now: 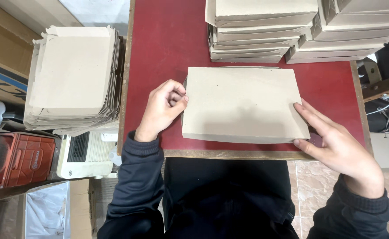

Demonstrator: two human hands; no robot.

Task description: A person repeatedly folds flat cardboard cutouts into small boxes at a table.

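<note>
Flat grey-brown cardboard box (244, 104), closed, lies in the middle of the red tabletop (159, 44), its near edge just short of the tabletop's front rim. Slightly skewed, the right near corner sits lower than the left.

Left hand (162, 110) at the box's left edge: fingers curled in, thumb and fingertips pinching at the edge, so its grip looks closed on the side or a flap there; exactly what is pinched is hidden by the fingers. Right hand (336, 141) at the right near corner: fingers spread and flat, touching edge and corner, grip open, steadying only.

Risks, as judgement:
- Left pinch is small and on thin card; a pull could tear or crease the edge, or slip off.
- Right hand only presses, no hold; a push from the left could slide the box toward the right or rotate it further.
- Near edge close to the front rim; a drag toward the body could tip it off into the lap.

Further out: two piles of finished boxes (261, 31) at the far edge, leaning, near the box; a shove back could knock them. Stack of flat blanks (73, 75) left of the tabletop, well apart.
</note>
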